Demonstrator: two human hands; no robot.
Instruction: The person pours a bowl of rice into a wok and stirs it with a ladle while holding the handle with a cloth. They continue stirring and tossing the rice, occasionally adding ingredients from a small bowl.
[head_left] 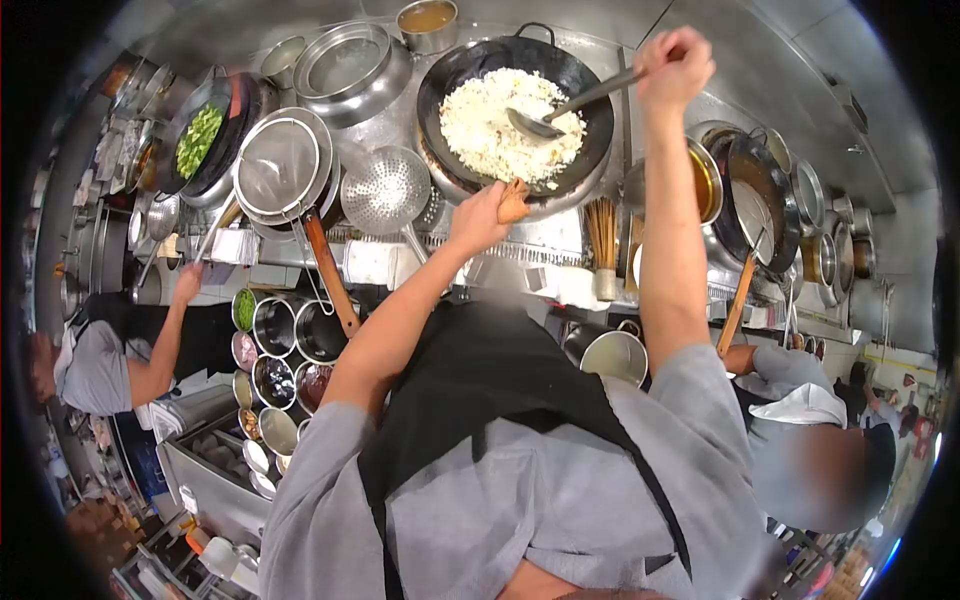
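A black wok point(428, 105) sits on the stove in front of me, with white fried rice point(490, 105) spread across its bottom. My right hand point(677, 68) is closed round the handle of a ladle point(590, 95), held high at the wok's right. The ladle's bowl rests in the rice. At the wok's near rim, my left hand point(480, 218) grips a brown folded cloth point(514, 203) pressed against the edge. Whatever part of the wok lies under the cloth is hidden.
A perforated skimmer point(386, 188) and a mesh strainer point(278, 165) lie left of the wok. A bamboo brush point(604, 240) stands near its right front. Pots of ingredients point(273, 326) line the lower left. Co-workers point(100, 355) stand on both sides; one works at a wok of chopped greens point(200, 142).
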